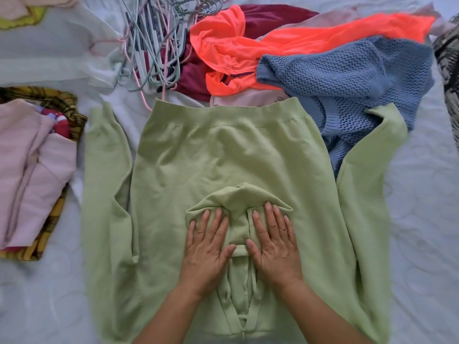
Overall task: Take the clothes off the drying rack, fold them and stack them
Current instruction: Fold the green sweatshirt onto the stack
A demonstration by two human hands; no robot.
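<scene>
Vantage: I am watching through the head camera, looking down on a white bed sheet (pixel 422 219) where a person is working through laundry.
Green hoodie (pixel 223 157): It is lying spread flat in the middle of the sheet, its ribbed hem band pointing away from the person and its neck end nearest them.
Hood (pixel 238 197): It is lying turned up over the hoodie's body, bunching into a low mound just beyond the fingertips.
Left hand (pixel 207 247): It is pressing flat on the left half of the hood, fingers straight and slightly spread, gripping nothing.
Right hand (pixel 273 242): It is pressing flat on the right half, fingers straight and close together, its thumb nearly meeting the other thumb across a narrow band of fabric.
Drawstring (pixel 253 281): It is trailing down between the two wrists.
Left sleeve (pixel 106 170): It is lying alongside the body, cuff pointing away.
Right sleeve (pixel 367 170): It is running up the other side, its far end lying over a blue knit sweater (pixel 347 78).
Unfolded pile: The blue knit is lying just beyond the hem, touching an orange garment (pixel 298 43), which is draping over a maroon one (pixel 268 16).
Hangers (pixel 149 45): They are lying in a tangle to the left of that pile.
Folded stack: A pink garment (pixel 32 170) is sitting folded on a yellow checked cloth (pixel 62 100) at the left edge, near the left sleeve.
</scene>
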